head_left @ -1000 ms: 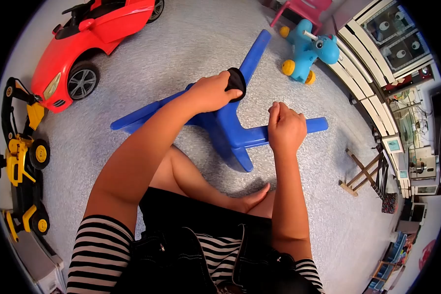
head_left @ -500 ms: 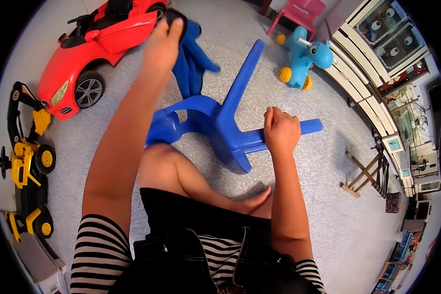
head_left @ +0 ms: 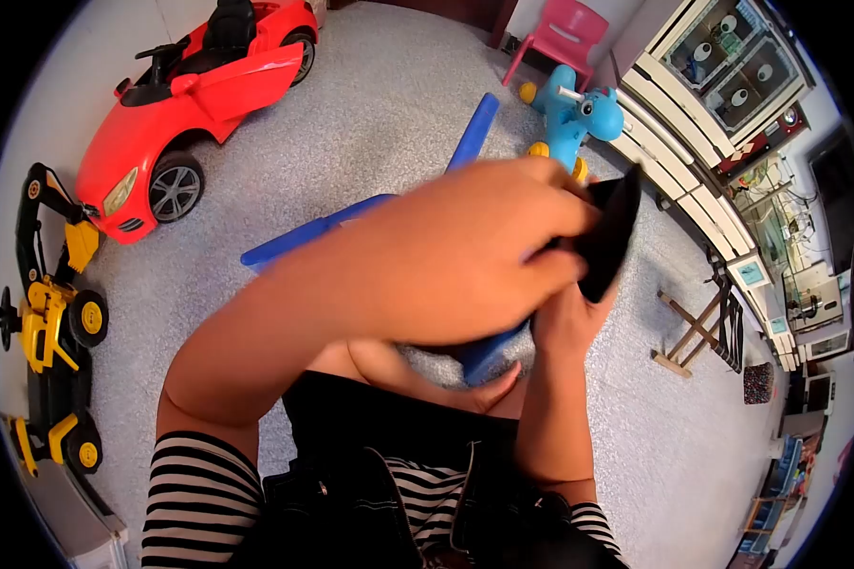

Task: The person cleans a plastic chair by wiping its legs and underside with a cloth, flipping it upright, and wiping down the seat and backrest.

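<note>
Left hand [head_left: 479,242] and right hand [head_left: 571,321] meet at the black cloth [head_left: 619,223]

Half a second ago the left hand was out toward the far left of the floor [head_left: 370,95], lifting a bundle of blue and black cloth; now it has crossed over to the right hand, and only a black part shows. Both hands are thus together at the cloth, which is off the floor, raised above its middle toward the right. The left fingers are bent and seem to pinch the cloth's near edge, thumb below. The right hand lies behind the left hand and the cloth, so I cannot tell whether it grips or is spread.

Beneath them, on the middle of the floor, lies the blue plastic frame [head_left: 318,229], largely covered by the left arm; neither hand appears to grip it. A red toy car [head_left: 194,104] stands by the floor's far left corner, a toy digger [head_left: 43,313] along its left edge, and a blue riding toy [head_left: 567,119] near the far right corner, beside a pink chair [head_left: 567,36].
</note>
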